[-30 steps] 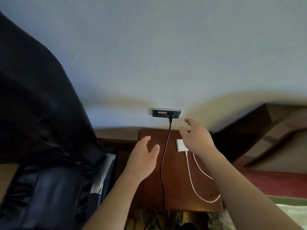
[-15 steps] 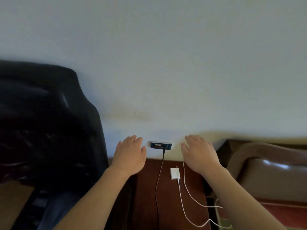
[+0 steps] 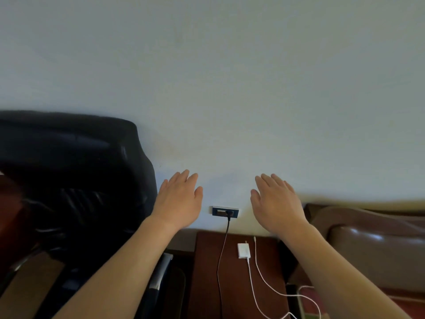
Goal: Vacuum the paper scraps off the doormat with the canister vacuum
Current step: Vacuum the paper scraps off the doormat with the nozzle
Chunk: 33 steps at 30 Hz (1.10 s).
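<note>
**Plug seated, both hands empty at the wall**

Both hands hang in front of the pale wall (image 3: 230, 88) with palms turned to it and fingers straight and loosely together, holding nothing. The left hand (image 3: 178, 201) sits at about 7 o'clock of the view's centre, the right hand (image 3: 276, 203) at about 5 o'clock. Between them, a shade lower, is the wall socket (image 3: 225, 211): at roughly 3 o'clock from the left hand and 9 o'clock from the right, apart from both.

A black plug (image 3: 228, 215) is seated in the socket, and its black cord (image 3: 222, 261) drops toward 6 o'clock across a reddish-brown side table (image 3: 207, 284). I take this to be the vacuum's power lead, so the step in hand looks like the powering-up stage, with cleaning not yet begun.

The canister vacuum, the doormat and the paper scraps are all out of view, so their place relative to either hand cannot be told. The cord leaving at 6 o'clock hints that the machine lies behind or below.

The next move probably calls for turning away from the wall, finding the hose or wand and taking hold of it, without tugging the cord from the socket.
</note>
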Tool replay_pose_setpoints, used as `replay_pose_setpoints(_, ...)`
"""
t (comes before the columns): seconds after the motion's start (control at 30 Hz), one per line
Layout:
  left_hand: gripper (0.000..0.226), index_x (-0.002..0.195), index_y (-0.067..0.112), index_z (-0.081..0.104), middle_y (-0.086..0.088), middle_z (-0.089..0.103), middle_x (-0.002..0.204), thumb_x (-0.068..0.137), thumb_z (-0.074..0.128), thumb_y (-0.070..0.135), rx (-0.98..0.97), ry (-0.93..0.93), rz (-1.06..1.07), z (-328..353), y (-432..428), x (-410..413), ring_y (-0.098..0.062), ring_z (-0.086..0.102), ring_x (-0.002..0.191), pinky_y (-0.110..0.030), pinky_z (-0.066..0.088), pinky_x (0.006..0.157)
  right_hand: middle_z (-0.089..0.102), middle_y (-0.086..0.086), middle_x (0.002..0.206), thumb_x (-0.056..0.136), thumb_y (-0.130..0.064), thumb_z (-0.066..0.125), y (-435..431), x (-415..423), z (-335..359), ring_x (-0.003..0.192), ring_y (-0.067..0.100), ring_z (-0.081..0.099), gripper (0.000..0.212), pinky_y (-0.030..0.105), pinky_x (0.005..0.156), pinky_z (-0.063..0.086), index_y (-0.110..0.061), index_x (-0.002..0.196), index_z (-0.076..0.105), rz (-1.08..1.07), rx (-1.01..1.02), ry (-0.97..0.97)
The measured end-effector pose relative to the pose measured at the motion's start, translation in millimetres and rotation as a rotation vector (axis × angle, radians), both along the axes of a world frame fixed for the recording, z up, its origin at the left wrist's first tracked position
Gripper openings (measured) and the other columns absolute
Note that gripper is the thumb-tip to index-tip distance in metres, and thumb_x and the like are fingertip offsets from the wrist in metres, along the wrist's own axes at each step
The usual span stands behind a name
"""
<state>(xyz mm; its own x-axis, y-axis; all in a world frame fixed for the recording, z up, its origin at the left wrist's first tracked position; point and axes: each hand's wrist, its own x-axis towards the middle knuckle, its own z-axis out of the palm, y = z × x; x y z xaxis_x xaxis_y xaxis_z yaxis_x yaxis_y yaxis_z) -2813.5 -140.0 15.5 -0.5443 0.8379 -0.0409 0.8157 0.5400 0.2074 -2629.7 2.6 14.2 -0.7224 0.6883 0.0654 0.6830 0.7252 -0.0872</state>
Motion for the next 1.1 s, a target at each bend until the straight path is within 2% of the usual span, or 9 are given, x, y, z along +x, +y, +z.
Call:
replay_pose_setpoints(0.1,0.055,0.159,0.016,0.022,-0.006,0.018,0.168,0.108,0.025,0.036,0.011,0.001,0.01,8,-9,1,-0.023,0.016,0.154,-0.044,0.016,0.125,0.057,0.001,0.127,0.103,-0.032,0.03,-2,1,10,0.124,0.025,0.046,0.038,0.038,0.105,0.037,-0.013,0.128,0.053,0.009,-0.004,0.017)
replay_pose_setpoints(0.27,0.055,0.159,0.016,0.022,-0.005,0.019,0.167,0.108,0.025,0.036,0.024,0.01,0.051,15,-23,10,-0.022,0.016,0.154,-0.045,0.016,0.124,0.056,0.002,0.132,0.104,-0.033,0.029,-7,9,26,0.126,0.023,0.045,0.042,0.037,0.108,0.036,-0.012,0.133,0.052,0.032,0.015,0.053)
replay_pose_setpoints(0.5,0.054,0.158,0.017,0.026,-0.005,0.022,0.167,0.108,0.025,0.036,0.05,0.043,0.135,29,-36,44,-0.022,0.018,0.153,-0.048,0.015,0.124,0.06,0.002,0.12,0.1,-0.036,0.023,-9,38,38,0.115,0.024,0.051,0.049,0.037,0.102,0.04,-0.011,0.125,0.057,0.108,0.005,0.089)
replay_pose_setpoints(0.7,0.053,0.154,0.015,0.033,-0.003,0.038,0.155,0.105,0.025,0.036,0.05,0.084,0.22,37,-47,90,-0.024,0.033,0.141,-0.051,0.029,0.117,0.057,0.004,0.133,0.106,-0.032,0.029,-10,73,49,0.127,0.025,0.047,0.042,0.036,0.108,0.035,-0.011,0.131,0.054,0.215,0.013,0.034)
replay_pose_setpoints(0.93,0.052,0.155,0.017,0.032,-0.004,0.029,0.163,0.107,0.027,0.036,0.057,0.062,0.381,46,-83,132,-0.025,0.02,0.152,-0.05,0.02,0.123,0.062,0.004,0.115,0.101,-0.03,0.03,-25,85,55,0.11,0.028,0.053,0.04,0.039,0.097,0.042,-0.009,0.119,0.06,0.397,0.013,0.105)
replay_pose_setpoints(0.97,0.053,0.157,0.018,0.03,-0.003,0.026,0.165,0.107,0.027,0.037,0.054,0.058,0.411,47,-92,136,-0.024,0.018,0.153,-0.05,0.018,0.124,0.062,0.004,0.116,0.101,-0.03,0.028,-30,83,56,0.112,0.028,0.053,0.043,0.038,0.099,0.042,-0.01,0.12,0.06,0.431,0.009,0.112)
replay_pose_setpoints(1.1,0.054,0.159,0.02,0.026,-0.002,0.02,0.167,0.108,0.025,0.04,0.053,0.054,0.523,52,-134,149,-0.023,0.012,0.155,-0.048,0.013,0.125,0.051,0.004,0.146,0.105,-0.031,0.029,-56,72,62,0.138,0.026,0.04,0.048,0.036,0.117,0.028,-0.01,0.145,0.047,0.523,-0.021,0.11)
